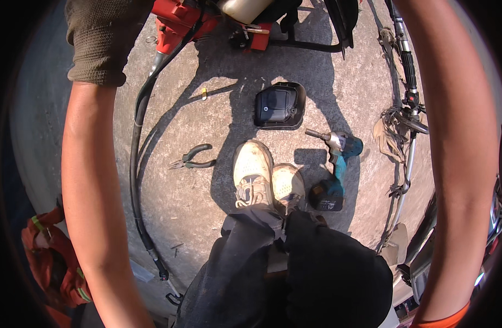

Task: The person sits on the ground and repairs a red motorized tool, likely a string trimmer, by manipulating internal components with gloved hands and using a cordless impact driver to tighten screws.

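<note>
My left hand (100, 41), in a brown knit glove, reaches up past the top left edge; its fingers are out of the picture. Nearest to it is a red engine-like machine (180, 24) with a black hose and a pale tank, cut off by the top edge. My right forearm runs up the right side, and the hand itself lies outside the picture. Below the machine, a black plastic cover (280, 105) rests on the concrete. Pliers (193, 157) with dark handles lie left of my shoes. On the right is a teal cordless impact wrench (336, 164).
A long black hose (135, 164) curves down the left side. Along the right runs a metal pole (410, 158) with a black grip and tied cloth strips. An orange garment (57, 262) is at the lower left. A small yellow piece (204, 93) lies on the ground.
</note>
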Demonstrator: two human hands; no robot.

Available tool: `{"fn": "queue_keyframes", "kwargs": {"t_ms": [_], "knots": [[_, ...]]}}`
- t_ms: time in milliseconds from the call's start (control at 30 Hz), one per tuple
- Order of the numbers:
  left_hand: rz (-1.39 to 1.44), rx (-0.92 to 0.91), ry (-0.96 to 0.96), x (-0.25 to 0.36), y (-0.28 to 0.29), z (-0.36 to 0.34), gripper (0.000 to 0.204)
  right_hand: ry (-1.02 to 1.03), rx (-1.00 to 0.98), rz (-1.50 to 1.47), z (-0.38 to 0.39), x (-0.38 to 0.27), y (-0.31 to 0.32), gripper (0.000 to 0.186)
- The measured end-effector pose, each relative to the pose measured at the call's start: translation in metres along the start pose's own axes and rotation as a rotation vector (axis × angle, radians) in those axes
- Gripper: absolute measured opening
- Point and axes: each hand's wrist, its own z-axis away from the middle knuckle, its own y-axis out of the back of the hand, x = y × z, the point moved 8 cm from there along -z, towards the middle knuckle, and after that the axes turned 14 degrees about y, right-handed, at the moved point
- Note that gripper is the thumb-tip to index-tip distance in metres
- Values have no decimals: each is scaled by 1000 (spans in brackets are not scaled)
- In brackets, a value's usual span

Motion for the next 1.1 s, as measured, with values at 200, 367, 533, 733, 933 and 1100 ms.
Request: {"fn": "queue_keyframes", "kwargs": {"t_ms": [200,367,533,733,933,1100], "knots": [[320,-622,760,-42,-144,129,42,2,49,-55,26,-12,3,23],[176,-376,843,-50,-184,134,49,-76,122,-252,91,-45,6,24],[294,-601,874,-22,-200,126,52,-171,146,-409,161,-78,2,26],[1451,-635,1281,-14,-226,146,40,-240,155,-496,198,-97,-7,29],[273,-181,1081,-52,-200,121,48,-284,165,-528,215,-95,-12,33],[-226,-265,1099,-81,-200,131,64,-285,209,-562,208,-92,-9,36]]}}
